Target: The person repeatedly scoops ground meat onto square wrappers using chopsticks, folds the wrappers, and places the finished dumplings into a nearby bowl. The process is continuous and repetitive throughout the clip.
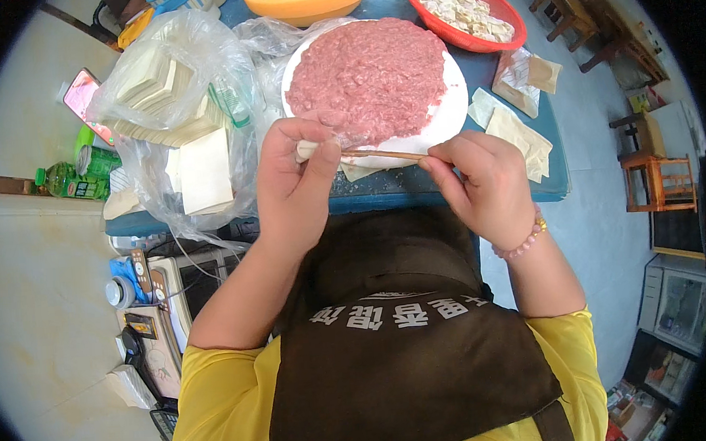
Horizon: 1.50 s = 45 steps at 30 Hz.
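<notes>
My left hand point(293, 191) is curled around a small, pale dough wrapper point(306, 150), gathered between thumb and fingers. In my right hand point(487, 179) is a thin wooden stick point(388, 154), pinched near one end; its other end reaches my left fingers. Both hands are over the near edge of a white plate point(457, 114) heaped with pink minced meat point(368, 77). To the left, stacks of square dough wrappers point(206, 172) lie in and against a clear plastic bag point(196, 36). What the stick's far tip touches is hidden by my fingers.
Filled wontons lie in a red plastic basket point(520, 31) and an orange basin point(309, 6) at the back of the blue table point(357, 190). Loose wrappers point(521, 140) rest at the right. A phone point(86, 100) and green bottle point(69, 182) are at far left.
</notes>
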### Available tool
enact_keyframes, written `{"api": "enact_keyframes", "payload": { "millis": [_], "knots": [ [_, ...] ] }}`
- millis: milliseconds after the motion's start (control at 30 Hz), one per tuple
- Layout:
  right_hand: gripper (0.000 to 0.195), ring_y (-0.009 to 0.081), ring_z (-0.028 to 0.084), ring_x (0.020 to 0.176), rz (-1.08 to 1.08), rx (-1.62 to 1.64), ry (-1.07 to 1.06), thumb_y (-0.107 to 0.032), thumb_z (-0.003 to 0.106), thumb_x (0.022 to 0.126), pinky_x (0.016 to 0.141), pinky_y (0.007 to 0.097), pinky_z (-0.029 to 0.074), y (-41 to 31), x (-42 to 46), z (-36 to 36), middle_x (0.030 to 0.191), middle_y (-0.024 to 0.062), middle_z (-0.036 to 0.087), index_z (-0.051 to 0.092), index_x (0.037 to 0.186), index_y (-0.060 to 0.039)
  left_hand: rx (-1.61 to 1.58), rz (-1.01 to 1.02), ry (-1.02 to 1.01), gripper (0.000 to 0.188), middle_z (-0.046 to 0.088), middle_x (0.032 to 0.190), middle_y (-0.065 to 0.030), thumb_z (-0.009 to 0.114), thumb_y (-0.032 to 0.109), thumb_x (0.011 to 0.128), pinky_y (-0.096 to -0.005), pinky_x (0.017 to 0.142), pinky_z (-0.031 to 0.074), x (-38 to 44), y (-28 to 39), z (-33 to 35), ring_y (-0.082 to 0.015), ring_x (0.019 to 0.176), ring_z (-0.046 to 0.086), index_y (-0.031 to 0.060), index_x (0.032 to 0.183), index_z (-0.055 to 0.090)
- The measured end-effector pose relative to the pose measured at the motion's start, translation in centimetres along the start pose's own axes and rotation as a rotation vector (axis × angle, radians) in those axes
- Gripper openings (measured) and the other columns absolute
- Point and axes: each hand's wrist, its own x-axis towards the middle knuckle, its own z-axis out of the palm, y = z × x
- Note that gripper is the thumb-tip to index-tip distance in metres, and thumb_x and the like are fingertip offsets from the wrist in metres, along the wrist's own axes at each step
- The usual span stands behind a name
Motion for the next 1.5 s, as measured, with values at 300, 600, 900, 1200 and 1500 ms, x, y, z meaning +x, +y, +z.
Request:
{"api": "enact_keyframes", "payload": {
  "millis": [300,600,900,1200,1500],
  "knots": [
    [0.007,0.0280,0.059,0.061,0.207,0.179,-0.107,-0.009,0.069,0.078,0.056,0.0349,0.047,6.6,-4.8,0.3,0.069,0.0117,0.060,0.065,0.077,-0.0032,-0.765,-0.436,0.073,0.032,0.057,0.088,-0.0074,0.053,0.024,0.097,-0.0323,0.068,0.045,3.8,2.8,-4.4,-0.0132,0.064,0.049,0.0000,0.118,0.050],
    [0.009,0.0281,0.062,0.064,0.103,0.215,0.078,-0.007,0.071,0.076,0.058,0.0345,0.049,8.0,-5.9,1.7,0.073,0.0128,0.064,0.066,0.078,-0.0009,0.078,-0.036,0.155,0.031,0.060,0.115,-0.0090,0.047,0.021,0.096,-0.0320,0.089,0.040,19.7,5.1,-2.4,-0.0178,0.105,0.055,0.0003,0.119,0.055],
    [0.007,0.0287,0.061,0.064,0.112,0.220,0.068,-0.007,0.071,0.076,0.058,0.0352,0.048,8.0,-5.7,1.7,0.072,0.0123,0.064,0.066,0.078,-0.0015,0.192,-0.074,-0.113,0.032,0.059,0.121,-0.0089,0.047,0.022,0.097,-0.0355,0.089,0.044,13.9,6.3,-2.6,-0.0212,0.104,0.058,-0.0002,0.116,0.058],
    [0.005,0.0267,0.060,0.064,0.149,0.196,0.063,-0.002,0.069,0.075,0.058,0.0332,0.047,7.4,-6.0,2.1,0.071,0.0122,0.062,0.064,0.078,0.0000,1.508,0.046,-0.335,0.011,0.060,0.087,-0.0138,0.067,0.002,0.075,-0.0390,0.077,0.046,0.0,7.0,-12.3,-0.0344,0.086,0.057,0.0023,0.083,0.060],
    [0.006,0.0274,0.060,0.064,0.225,0.143,0.032,-0.004,0.069,0.078,0.058,0.0335,0.047,7.1,-6.1,2.1,0.072,0.0126,0.062,0.065,0.081,-0.0006,1.328,0.045,-0.157,0.009,0.064,0.096,-0.0130,0.060,0.005,0.082,-0.0396,0.084,0.046,-0.3,4.8,-14.9,-0.0315,0.092,0.059,0.0027,0.091,0.061]
  ]
}}
